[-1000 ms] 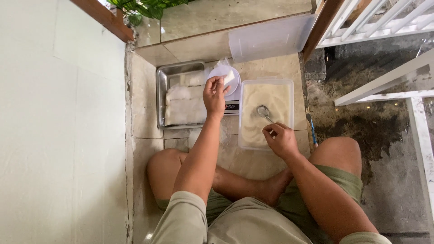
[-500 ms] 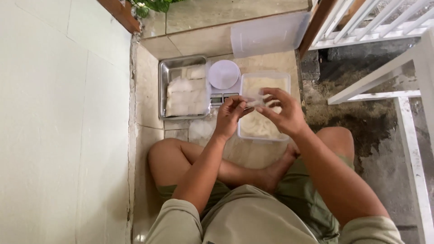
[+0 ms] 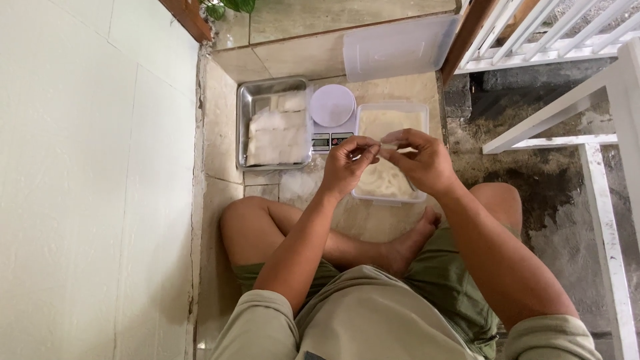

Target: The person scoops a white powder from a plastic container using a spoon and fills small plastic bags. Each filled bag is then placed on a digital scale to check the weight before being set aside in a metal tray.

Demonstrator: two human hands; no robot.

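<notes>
Your left hand (image 3: 347, 163) and right hand (image 3: 417, 160) meet above the near end of the clear tub (image 3: 390, 150), fingertips pinched narrow on a small clear packet (image 3: 382, 144) stretched between them. It looks thin, limp and light, probably slippery film, so grip it by its top edges with your fingertips; I can't tell what is in it. You sit cross-legged on the tiled floor (image 3: 220, 120). One tub of pale, crumb-like stuff lies under your hands, one small digital scale (image 3: 331, 117) with a round white plate stands just beside it, and one steel tray (image 3: 275, 123) holds pale filled packets — too blurred to count. One lid (image 3: 399, 47) leans behind.
</notes>
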